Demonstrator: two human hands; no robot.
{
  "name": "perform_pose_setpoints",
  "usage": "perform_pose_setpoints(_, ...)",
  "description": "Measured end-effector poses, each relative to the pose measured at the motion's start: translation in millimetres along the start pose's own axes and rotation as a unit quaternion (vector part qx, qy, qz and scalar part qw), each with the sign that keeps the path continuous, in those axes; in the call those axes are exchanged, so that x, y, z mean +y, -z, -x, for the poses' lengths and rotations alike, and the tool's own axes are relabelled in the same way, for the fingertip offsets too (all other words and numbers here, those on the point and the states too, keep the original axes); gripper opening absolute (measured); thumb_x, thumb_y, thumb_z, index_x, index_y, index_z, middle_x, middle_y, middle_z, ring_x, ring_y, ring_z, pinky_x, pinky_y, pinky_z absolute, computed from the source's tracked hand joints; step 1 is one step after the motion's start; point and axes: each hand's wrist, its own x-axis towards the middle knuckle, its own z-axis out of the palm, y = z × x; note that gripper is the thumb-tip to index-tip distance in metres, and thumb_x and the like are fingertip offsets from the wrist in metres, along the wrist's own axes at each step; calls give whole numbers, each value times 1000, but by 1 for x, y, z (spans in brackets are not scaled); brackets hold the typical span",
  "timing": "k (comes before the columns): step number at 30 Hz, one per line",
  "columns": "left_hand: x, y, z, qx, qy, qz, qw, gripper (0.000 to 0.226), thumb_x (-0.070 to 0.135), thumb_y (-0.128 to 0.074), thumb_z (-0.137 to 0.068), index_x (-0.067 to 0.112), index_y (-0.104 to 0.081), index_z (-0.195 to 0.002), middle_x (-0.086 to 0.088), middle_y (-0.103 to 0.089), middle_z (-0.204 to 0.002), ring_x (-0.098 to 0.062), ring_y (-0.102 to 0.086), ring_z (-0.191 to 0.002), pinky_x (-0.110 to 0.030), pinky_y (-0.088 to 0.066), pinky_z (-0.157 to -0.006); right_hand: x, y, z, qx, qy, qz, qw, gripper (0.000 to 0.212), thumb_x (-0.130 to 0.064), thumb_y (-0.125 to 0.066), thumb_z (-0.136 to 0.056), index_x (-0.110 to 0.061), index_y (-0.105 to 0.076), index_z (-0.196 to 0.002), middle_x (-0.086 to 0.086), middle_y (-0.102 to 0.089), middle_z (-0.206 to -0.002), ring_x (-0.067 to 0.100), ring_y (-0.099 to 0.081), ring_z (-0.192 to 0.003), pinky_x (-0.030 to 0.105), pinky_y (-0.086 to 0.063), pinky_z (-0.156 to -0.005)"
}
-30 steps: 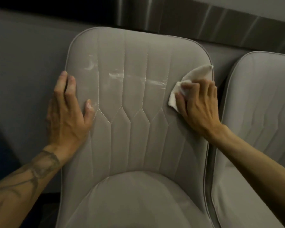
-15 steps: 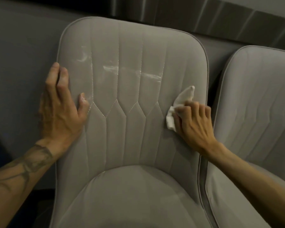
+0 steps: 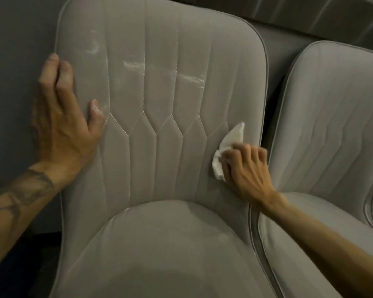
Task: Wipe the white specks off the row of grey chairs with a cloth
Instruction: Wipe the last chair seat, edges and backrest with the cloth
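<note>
Head view: your right hand (image 3: pixel 247 171) has its fingers curled down over the cloth (image 3: pixel 229 145), clamping it against the lower right of the grey chair (image 3: pixel 159 151) backrest, near the right piping. The cloth is white and bunched. One end pokes up above the knuckles and a fold sticks out left of the fingertips.

White smears (image 3: pixel 191 79) sit higher on the backrest: a curved one upper left and two streaks across the middle panels. The cloth is below and right of all of them, not touching any.

Your left hand (image 3: pixel 63 125) lies flat on the left edge of the same backrest, with the fingers straight and close together along the piping. The thumb is spread onto the front face, and the hand grips nothing.

Hard to read: your right thumb is hidden, and so is the part of the cloth under the palm. The right-hand fingers are motion-blurred. The frame cuts off the backrest top and the seat front. The second chair (image 3: pixel 332 125) stands just beside on the right, partly cut off. I can't tell from here whether it has any specks.
</note>
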Motion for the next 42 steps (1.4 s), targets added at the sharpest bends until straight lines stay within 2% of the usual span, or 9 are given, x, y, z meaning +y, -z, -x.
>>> perform_pose_setpoints(3, -6, -6, 0, 3, -13, 3, 1000, 65, 36, -43, -106, 9, -23, -161, -21, -27, -165, -35, -30, -152, -40, -28, -126, 12, -3, -39, 56, -66, 5, 996, 18, -36, -48, -102, -19, -52, -107, 6, -44, -113, 27, -44, -93, 40, -31, -83)
perform_pose_setpoints(6, -8, -10, 0, 8, -10, 7, 1000, 65, 40, -39, -106, 12, -21, -162, -18, -26, -166, -32, -29, -154, -39, -26, -127, 3, -10, -14, 67, -100, -8, 993, 16, -34, -51, -100, -20, -52, -108, 7, -44, -111, 26, -43, -94, 40, -30, -84)
perform_pose_setpoints(10, -7, -8, 1, 10, -9, 9, 1000, 65, 41, -38, -106, 11, -22, -162, -17, -26, -166, -31, -30, -153, -40, -28, -125, -27, -11, 89, -62, 45, -7, 997, 17, -32, -49, -100, -19, -58, -105, 7, -49, -111, 31, -53, -85, 41, -33, -79)
perform_pose_setpoints(12, -5, -7, 1, 12, -13, 8, 1000, 65, 40, -38, -106, 8, -24, -161, -19, -27, -166, -33, -31, -152, -39, -28, -125, -24, -10, 90, -85, 64, -6, 994, 23, -35, -43, -103, -19, -61, -104, 6, -52, -113, 31, -56, -85, 41, -34, -79)
perform_pose_setpoints(18, -7, -10, 1, 9, -8, -8, 1000, 65, 43, -34, -107, 8, -25, -161, -18, -28, -167, -32, -32, -153, -34, -24, -127, -2, -11, 8, 39, -66, -7, 997, 15, -33, -50, -100, -21, -52, -109, 6, -47, -113, 28, -47, -95, 41, -30, -83)
perform_pose_setpoints(24, -4, -7, 2, 16, -14, 1, 1000, 65, 40, -37, -107, 5, -26, -160, -22, -30, -164, -35, -33, -152, -36, -26, -126, -20, -7, 98, -114, 138, 14, 984, 21, -28, -46, -98, -17, -61, -109, 9, -53, -115, 31, -56, -86, 41, -33, -80)
perform_pose_setpoints(30, -6, -7, 0, 11, -11, 7, 1000, 65, 41, -38, -107, 9, -24, -161, -20, -29, -165, -33, -31, -152, -33, -25, -126, -7, -6, 13, -1, -45, 6, 999, 17, -34, -50, -101, -20, -54, -110, 7, -48, -114, 27, -46, -96, 41, -31, -84)
perform_pose_setpoints(36, -3, -4, 1, 14, -17, 9, 1000, 63, 35, -43, -106, 8, -24, -160, -21, -28, -165, -34, -31, -152, -37, -27, -126, -11, 1, 8, -42, 57, 26, 997, 24, -34, -47, -102, -16, -62, -107, 9, -53, -114, 30, -53, -92, 40, -32, -82)
perform_pose_setpoints(42, 3, 0, -1, 0, -5, -7, 1000, 64, 27, -49, -103, 4, -26, -158, -23, -28, -164, -34, -34, -149, -45, -34, -119, 4, 2, -111, 114, -106, 9, 988, 23, -39, -47, -103, -19, -47, -114, 4, -39, -108, 23, -39, -91, 37, -27, -82)
